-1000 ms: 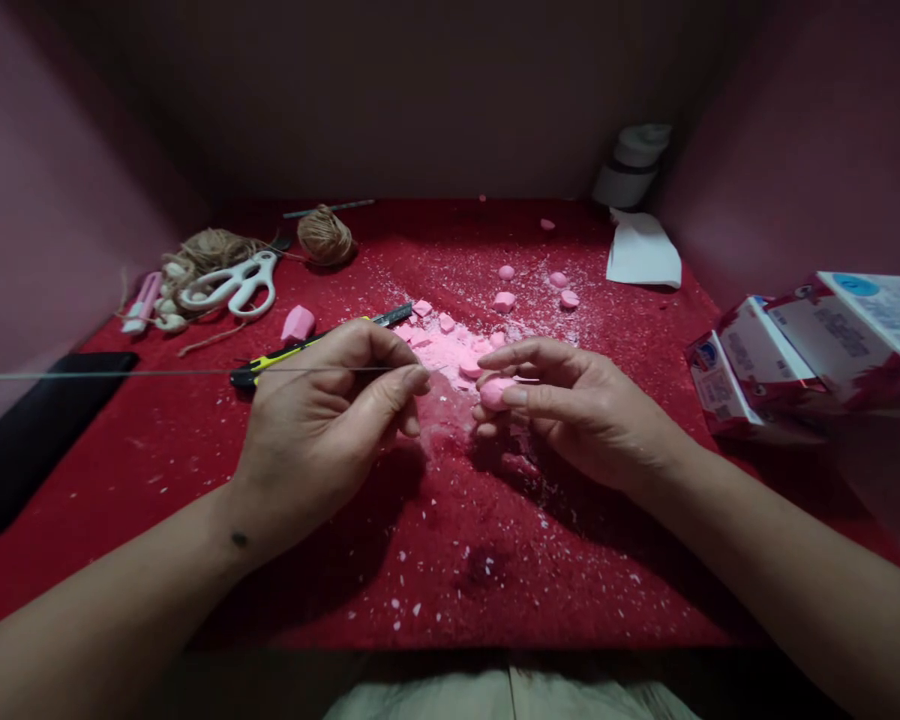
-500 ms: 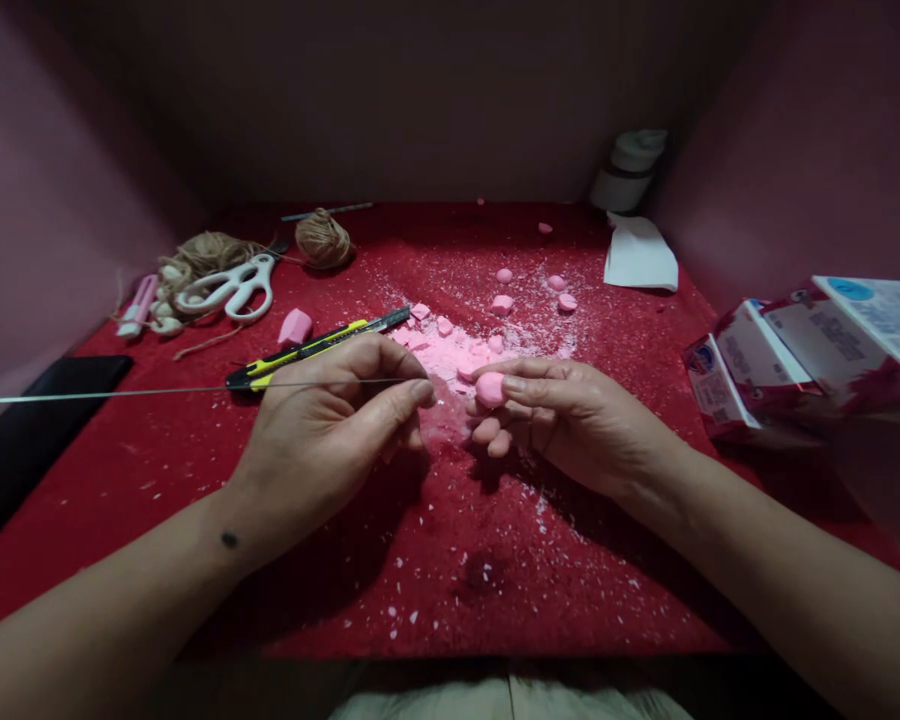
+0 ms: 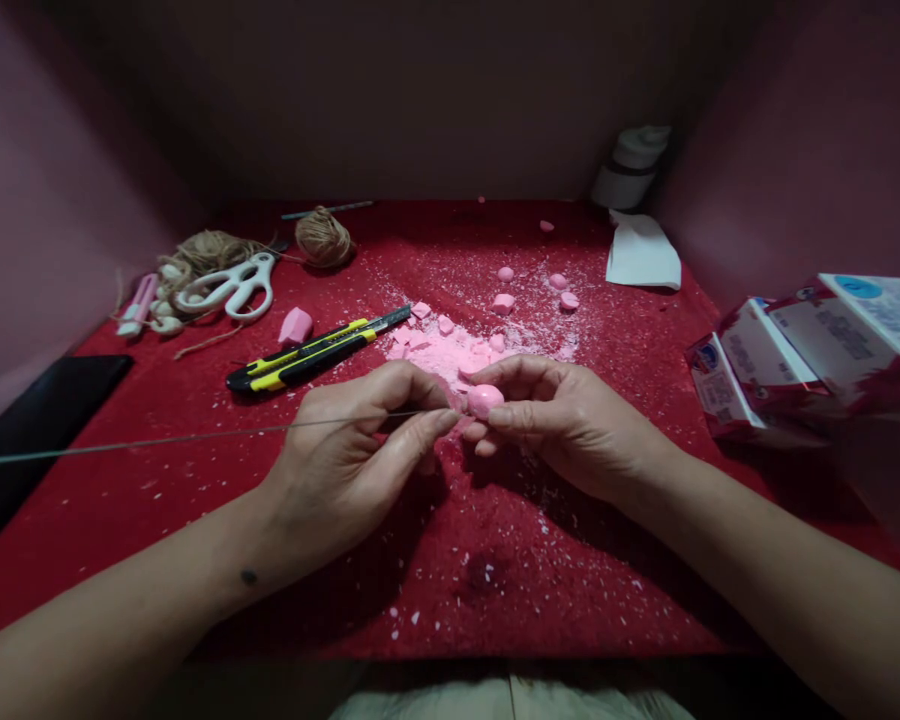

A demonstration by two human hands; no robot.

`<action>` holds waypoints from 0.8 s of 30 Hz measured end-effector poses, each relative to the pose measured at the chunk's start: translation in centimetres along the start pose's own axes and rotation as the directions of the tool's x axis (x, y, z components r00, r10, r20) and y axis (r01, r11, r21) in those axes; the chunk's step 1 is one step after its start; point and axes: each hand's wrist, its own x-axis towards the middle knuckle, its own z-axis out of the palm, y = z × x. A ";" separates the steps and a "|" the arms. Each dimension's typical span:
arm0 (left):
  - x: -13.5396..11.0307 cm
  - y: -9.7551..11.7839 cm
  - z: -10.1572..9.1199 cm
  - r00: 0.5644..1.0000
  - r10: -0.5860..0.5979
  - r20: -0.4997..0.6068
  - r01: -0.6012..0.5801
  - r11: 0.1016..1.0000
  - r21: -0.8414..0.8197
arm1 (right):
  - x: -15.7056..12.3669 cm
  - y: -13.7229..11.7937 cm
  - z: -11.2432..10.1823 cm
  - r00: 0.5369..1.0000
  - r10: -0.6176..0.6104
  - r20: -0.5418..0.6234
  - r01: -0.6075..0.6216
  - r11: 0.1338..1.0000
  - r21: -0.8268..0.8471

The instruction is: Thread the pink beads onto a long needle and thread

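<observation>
My left hand pinches a long thin metal wire that runs off to the left edge. Its tip meets a small pink rounded bead, which my right hand holds between thumb and forefinger. Both hands hover just above the red cloth, close together at the middle. Behind them lies a heap of pink crumbs and chunks.
A yellow-black utility knife, white scissors, twine bundle and twine ball lie at left. Pink beads sit further back. White paper, a tape roll, cartons at right, a dark case at left.
My left hand has moved right and down with the wire, bringing its tip to the bead. My right hand has turned the bead up toward the wire.
</observation>
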 end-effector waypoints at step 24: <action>0.4 -0.1 0.2 0.966 -0.232 0.112 0.254 0.930 -0.267 | -0.5 0.2 0.2 0.852 -0.521 0.056 0.364 0.512 -0.778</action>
